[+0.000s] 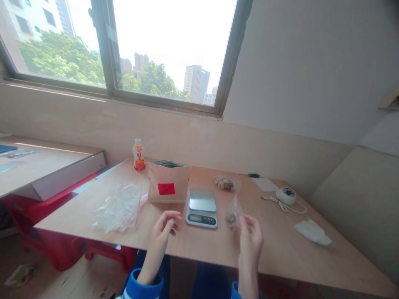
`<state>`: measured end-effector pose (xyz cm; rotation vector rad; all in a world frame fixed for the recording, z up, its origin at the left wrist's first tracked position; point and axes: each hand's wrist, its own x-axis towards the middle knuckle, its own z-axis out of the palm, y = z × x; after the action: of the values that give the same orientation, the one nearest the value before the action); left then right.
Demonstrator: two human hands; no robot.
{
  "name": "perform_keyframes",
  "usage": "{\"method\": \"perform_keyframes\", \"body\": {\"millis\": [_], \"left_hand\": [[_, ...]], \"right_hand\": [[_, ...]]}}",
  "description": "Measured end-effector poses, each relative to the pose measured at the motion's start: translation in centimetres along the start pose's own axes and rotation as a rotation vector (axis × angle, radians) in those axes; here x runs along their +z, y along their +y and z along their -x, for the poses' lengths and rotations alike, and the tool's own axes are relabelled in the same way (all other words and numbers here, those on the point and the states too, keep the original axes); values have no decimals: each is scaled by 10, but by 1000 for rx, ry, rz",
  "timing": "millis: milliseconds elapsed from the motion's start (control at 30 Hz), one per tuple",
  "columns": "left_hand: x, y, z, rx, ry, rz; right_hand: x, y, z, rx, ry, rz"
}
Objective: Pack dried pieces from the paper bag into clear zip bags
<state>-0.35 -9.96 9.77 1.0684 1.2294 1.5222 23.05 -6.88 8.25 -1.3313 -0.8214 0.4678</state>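
As fingers (245, 223) pinch filmy bag (234, 211), rectangular scale (202, 209)

Left hand (166, 226) was half-open, fingers loosely curled and pointing right, thumb on near side. Left forearm (152, 262) slanted up and right from the bottom edge. Right hand (253, 236) was pinching, thumb to forefinger, tips angled up-left. Right forearm (248, 272) ran nearly vertical. Hands sat well apart, about level.
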Motion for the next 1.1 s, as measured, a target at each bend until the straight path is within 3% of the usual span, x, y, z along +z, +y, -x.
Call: {"method": "perform_keyframes", "body": {"millis": [100,233,333,467,700,933,1100], "left_hand": [[21,2,11,-52,-83,126],[39,0,16,-168,-146,271],[41,-1,12,-347,-189,382],[28,-2,14,-570,-282,360],[14,-7,29,-497,-443,281],[20,13,27,-348,-237,256],[16,15,25,-160,-142,132]], "right_hand": [[1,-18,13,-6,-192,-106],[3,-42,25,-169,-483,-44],[1,-50,35,-292,-650,45],[-2,-53,44,-375,-758,45],[-8,-58,49,-389,-832,-5],[-18,-74,50,-367,-810,8],[-10,-71,51,-314,-770,32]]}}
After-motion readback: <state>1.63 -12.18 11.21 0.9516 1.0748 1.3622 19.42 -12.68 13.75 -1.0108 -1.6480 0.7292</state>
